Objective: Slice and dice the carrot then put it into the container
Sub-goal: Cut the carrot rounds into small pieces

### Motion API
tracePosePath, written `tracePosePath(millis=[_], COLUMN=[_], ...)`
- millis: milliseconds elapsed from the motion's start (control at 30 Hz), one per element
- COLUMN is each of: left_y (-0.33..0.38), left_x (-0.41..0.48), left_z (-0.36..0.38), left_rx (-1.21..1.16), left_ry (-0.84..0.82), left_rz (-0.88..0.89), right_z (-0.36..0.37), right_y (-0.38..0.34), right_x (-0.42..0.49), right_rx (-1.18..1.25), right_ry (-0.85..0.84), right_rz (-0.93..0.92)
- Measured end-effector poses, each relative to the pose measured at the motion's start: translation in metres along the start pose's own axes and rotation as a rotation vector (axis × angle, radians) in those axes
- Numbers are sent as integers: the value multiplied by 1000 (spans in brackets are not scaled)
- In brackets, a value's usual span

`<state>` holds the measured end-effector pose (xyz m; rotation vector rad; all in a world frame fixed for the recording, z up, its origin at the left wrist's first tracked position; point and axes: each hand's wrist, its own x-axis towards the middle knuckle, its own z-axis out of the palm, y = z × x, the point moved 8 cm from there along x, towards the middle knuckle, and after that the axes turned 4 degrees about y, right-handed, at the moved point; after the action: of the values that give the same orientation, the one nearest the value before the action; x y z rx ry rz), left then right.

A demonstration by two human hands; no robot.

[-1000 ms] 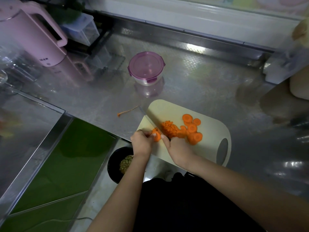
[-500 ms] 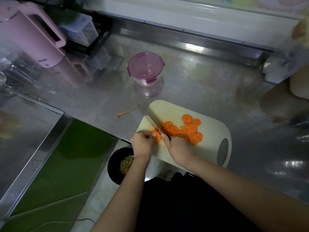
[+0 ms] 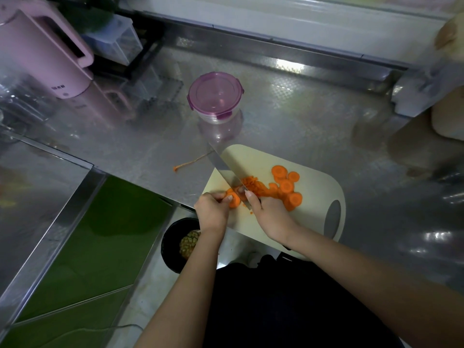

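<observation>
On the cream cutting board [image 3: 311,209] lie several round carrot slices [image 3: 286,187] and a small heap of diced carrot [image 3: 252,184]. My left hand [image 3: 213,212] pinches a carrot slice [image 3: 233,198] flat against the board's near left corner. My right hand [image 3: 270,212] grips the handle of a knife [image 3: 223,164], whose wide blade stands over that slice and points away to the far left. A round clear container [image 3: 215,97] with a purple lid stands closed behind the board.
A pink kettle [image 3: 42,51] stands at the far left. A thin carrot peel [image 3: 190,163] lies on the steel counter left of the board. Below the counter edge sits a black bin [image 3: 175,244] with scraps. Pale objects crowd the right edge.
The knife blade has lifted and tilted so its flat side now shows above the slice. Both hands stay at the same spot on the board.
</observation>
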<state>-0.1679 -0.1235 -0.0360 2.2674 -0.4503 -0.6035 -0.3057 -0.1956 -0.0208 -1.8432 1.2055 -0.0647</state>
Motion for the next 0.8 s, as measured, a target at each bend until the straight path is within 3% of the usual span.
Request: tracePosePath(millis=[500,800], left_y=[-4,-7], left_x=[5,12], left_z=[1,5], left_rx=[2,48], left_ry=[6,-29], left_rz=[-28,-9], right_z=[4,11], right_y=[-14,-9], right_x=[5,7], right_rx=[-86,-104], right_ry=[-118,-43], right_rz=[-11,17])
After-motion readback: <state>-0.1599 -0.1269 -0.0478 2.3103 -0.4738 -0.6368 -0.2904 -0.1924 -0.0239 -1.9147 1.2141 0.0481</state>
